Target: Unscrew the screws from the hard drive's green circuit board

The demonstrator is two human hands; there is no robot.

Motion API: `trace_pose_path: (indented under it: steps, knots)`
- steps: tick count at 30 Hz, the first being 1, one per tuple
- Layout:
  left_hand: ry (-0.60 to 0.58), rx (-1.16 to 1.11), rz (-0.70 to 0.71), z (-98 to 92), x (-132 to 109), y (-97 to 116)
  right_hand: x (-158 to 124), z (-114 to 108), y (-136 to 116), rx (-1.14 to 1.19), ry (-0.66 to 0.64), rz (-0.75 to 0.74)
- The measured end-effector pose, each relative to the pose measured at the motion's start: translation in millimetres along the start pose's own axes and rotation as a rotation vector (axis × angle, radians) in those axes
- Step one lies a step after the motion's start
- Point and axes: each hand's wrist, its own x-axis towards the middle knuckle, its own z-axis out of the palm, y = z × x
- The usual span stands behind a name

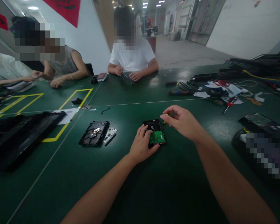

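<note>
A hard drive [157, 137] with a green circuit board lies on the green table in front of me. My left hand [141, 146] grips it from the left, fingers over the top and thumb along the near edge. At its far right corner, my right hand [181, 122] is closed in a pinch on a small yellow-and-dark tool [164, 122], which looks like a short screwdriver; the fingers hide much of it. Left of the drive sits an opened black casing [94, 132] with a shiny metal part inside. A perforated metal bracket [110, 135] leans against its right side.
Long black plastic housings [21, 137] lie at the left, near yellow tape outlines [52, 139]. A red screwdriver [229, 105], scissors [221, 83], cables and papers crowd the right back. Another electronic unit [263, 124] stands at the right. Several people sit across the table.
</note>
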Motion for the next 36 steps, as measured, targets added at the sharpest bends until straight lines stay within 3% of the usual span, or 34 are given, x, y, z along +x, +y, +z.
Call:
trace_pose_path:
  steps: [4, 9, 18, 24, 32, 36]
  knots:
    - [0.002, -0.004, 0.003, 0.2, -0.1, -0.6, -0.3, 2.4, -0.7, 0.062, -0.004, 0.058]
    - [0.007, -0.018, 0.007, 0.4, 0.5, -0.1, -1.3, 0.8, -4.1, 0.054, -0.059, 0.008]
    - [0.014, -0.019, 0.01, -0.4, 0.0, -0.1, -0.4, -0.6, -2.6, -0.002, -0.037, 0.029]
    - [0.007, -0.02, 0.016, -0.1, 0.3, 0.0, -2.3, 3.7, -3.4, 0.098, -0.015, 0.092]
    - [0.015, -0.011, 0.015, 0.4, 0.4, -0.5, -0.4, -1.1, -2.6, -0.054, -0.05, -0.061]
    - [0.008, -0.007, 0.013, 0.5, 0.0, -0.8, -1.4, -0.3, -3.0, 0.026, -0.026, 0.019]
